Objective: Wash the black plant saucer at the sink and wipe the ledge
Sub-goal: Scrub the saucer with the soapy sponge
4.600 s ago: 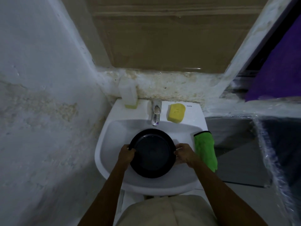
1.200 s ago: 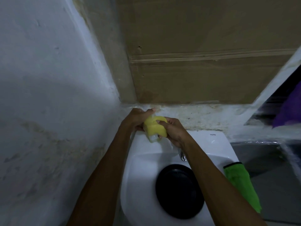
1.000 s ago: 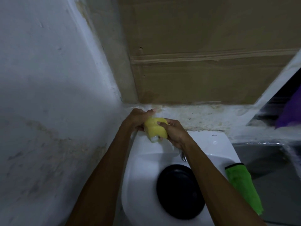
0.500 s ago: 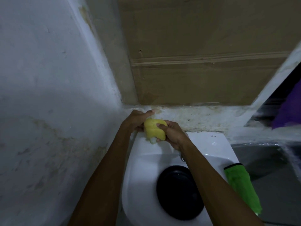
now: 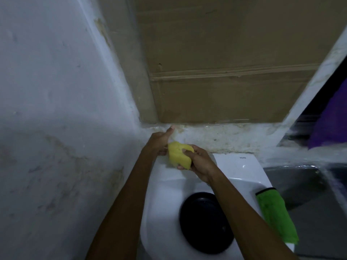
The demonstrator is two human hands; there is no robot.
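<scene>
Both hands have left the black saucer (image 5: 202,228), now lying flat in the sink (image 5: 161,194) basin, and the yellow sponge (image 5: 179,155) has come off the far rim into the right hand (image 5: 200,163), whose fingers grip it. The left hand (image 5: 157,144) curls against the sponge's left edge, thumb raised; whether its fingers hold anything cannot be told.

Black saucer (image 5: 204,226) sits in sink (image 5: 161,199), sponge (image 5: 179,154) in hand.
Saucer: round, lying flat in the white basin, upper-right edge hidden. Sponge: yellow, squeezed in right hand (image 5: 201,164) above the sink's back-left rim. Green cloth (image 5: 276,216) draped over the right rim. Ledge (image 5: 225,136) just behind sink: white, stained.
</scene>
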